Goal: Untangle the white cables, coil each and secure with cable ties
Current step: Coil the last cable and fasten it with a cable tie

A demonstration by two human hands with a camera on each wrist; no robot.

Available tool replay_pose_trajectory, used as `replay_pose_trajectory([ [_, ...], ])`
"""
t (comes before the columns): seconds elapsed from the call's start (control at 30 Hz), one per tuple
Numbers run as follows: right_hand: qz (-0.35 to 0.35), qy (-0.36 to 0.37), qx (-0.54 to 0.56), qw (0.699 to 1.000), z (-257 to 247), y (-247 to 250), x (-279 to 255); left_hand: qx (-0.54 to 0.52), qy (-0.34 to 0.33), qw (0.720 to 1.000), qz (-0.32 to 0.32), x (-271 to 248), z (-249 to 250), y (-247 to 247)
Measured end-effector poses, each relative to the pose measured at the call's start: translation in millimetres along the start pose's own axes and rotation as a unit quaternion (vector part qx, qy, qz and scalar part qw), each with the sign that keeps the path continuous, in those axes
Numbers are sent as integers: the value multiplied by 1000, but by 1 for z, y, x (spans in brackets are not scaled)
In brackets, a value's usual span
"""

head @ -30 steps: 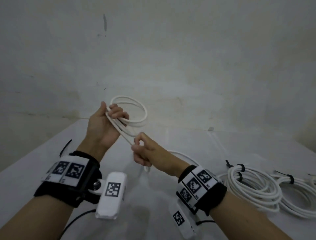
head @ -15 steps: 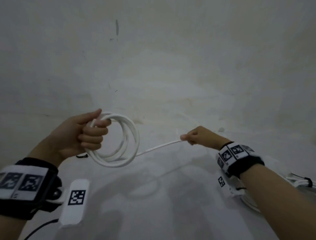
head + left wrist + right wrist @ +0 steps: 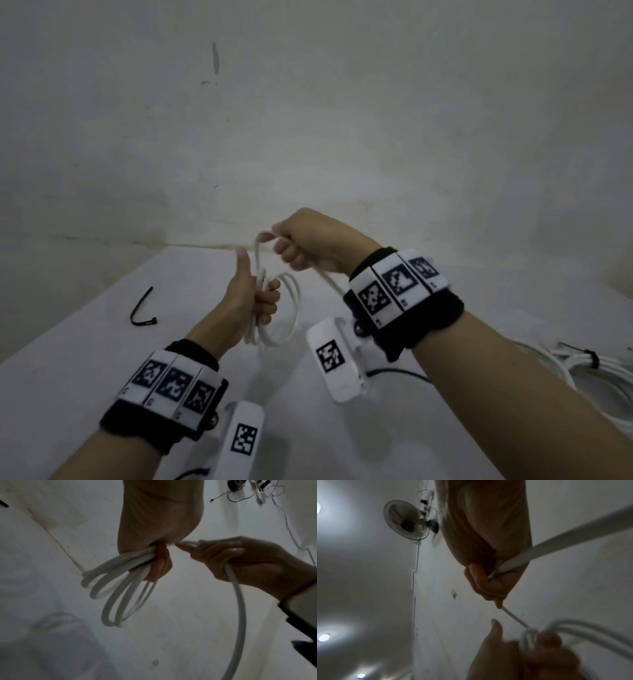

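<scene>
The person's left hand is holding a bunch of loops of thin white round cable above the white tabletop, fingers curled around the gathered strands and thumb sticking up free. The right hand is hovering just above and beyond it, fingers clamped on the same cable's running length, which is bending over the top of that fist and trailing down past the right wrist. From the left wrist view the loops are hanging below the left fist in several unequal hoops, with the free strand arcing away from the right hand.

A single black plastic cable tie is lying bent on the table to the left, well apart from the hands. At the right edge, half hidden behind the right forearm, finished coils of white cable are sitting, one bound with a black tie. A pale, stained wall is closing off the far side of the table. In the right wrist view, a wall-mounted fan is showing.
</scene>
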State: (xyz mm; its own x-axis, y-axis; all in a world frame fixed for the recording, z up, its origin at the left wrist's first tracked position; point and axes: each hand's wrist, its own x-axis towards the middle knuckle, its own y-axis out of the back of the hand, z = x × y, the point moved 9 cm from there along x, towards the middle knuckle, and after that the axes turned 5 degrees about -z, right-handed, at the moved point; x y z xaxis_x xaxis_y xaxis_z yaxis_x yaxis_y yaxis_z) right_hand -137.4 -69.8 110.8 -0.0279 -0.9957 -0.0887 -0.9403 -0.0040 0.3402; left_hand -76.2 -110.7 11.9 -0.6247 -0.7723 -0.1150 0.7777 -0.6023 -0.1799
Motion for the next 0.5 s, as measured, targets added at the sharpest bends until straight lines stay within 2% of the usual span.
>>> replay_pose_trajectory([
  [0.03,-30,9,43,999,-2,-14,-4,-31,-15,999,0,1,5,-3],
  [0.1,-52,38,51,997,-2,-32,-10,-88,-57,994,4,2,18,-3],
  [0.2,-22,81,15,996,7,-39,-13,-152,-77,985,-9,0,32,2],
  [0.27,-18,98,6,995,15,-45,-10,-154,-86,984,-7,-4,40,4],
  [0.4,-28,115,-5,993,28,-59,-5,-138,-122,981,59,-2,46,18],
  [0.5,-31,158,-36,986,31,-58,-13,-261,-113,959,-1,4,48,16],
])
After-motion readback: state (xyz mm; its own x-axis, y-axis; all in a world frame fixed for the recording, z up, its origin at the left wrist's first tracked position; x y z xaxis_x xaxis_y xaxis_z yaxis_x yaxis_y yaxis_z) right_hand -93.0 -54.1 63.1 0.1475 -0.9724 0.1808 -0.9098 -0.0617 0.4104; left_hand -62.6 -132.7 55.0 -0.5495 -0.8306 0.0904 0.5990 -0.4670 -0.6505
